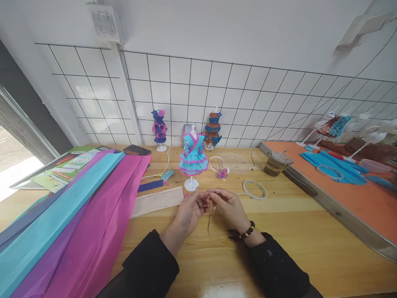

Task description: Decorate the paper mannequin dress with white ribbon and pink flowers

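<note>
Right hand (231, 205) apparently pinches thin strip (210, 223) beside left hand (190, 211)

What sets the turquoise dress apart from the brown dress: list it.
The turquoise dress has pink trim; the brown dress has blue parts.
The turquoise dress stands nearer the camera; the brown dress farther back.
The turquoise dress flares at the skirt; the brown dress puffs in stacked tiers.
Both are on white bases.
</note>
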The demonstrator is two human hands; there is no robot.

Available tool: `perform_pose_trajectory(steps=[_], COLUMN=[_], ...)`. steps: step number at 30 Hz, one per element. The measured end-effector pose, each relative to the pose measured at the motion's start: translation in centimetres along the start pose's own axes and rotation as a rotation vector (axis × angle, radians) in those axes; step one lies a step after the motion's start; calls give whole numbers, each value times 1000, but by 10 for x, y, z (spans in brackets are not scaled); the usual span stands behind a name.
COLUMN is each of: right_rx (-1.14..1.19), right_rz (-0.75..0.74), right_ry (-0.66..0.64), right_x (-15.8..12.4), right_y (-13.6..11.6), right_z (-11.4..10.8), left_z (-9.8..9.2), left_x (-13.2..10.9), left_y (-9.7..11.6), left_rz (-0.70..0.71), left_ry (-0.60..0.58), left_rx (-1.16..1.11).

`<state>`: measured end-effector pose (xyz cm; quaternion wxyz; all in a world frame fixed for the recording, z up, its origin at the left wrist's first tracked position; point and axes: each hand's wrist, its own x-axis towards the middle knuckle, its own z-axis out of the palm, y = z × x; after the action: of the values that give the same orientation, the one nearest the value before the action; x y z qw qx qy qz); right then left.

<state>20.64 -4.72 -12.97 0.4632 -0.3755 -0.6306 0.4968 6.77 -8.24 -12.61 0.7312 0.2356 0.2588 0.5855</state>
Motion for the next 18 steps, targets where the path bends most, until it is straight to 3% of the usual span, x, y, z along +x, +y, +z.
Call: perform_pose_trajectory(steps=[11, 18], right_rx=[-152, -32], right_rz=[-52, -15], right_ry=[37, -35], right_x=[-3, -4], right_y=[-4, -3], right_z=[2, 5], left_z=[2, 5], left_x=[-1, -3], left_y=[-3, -2], left_rz=[46, 54], left_ry=[-12, -4], left_rx=[99, 135])
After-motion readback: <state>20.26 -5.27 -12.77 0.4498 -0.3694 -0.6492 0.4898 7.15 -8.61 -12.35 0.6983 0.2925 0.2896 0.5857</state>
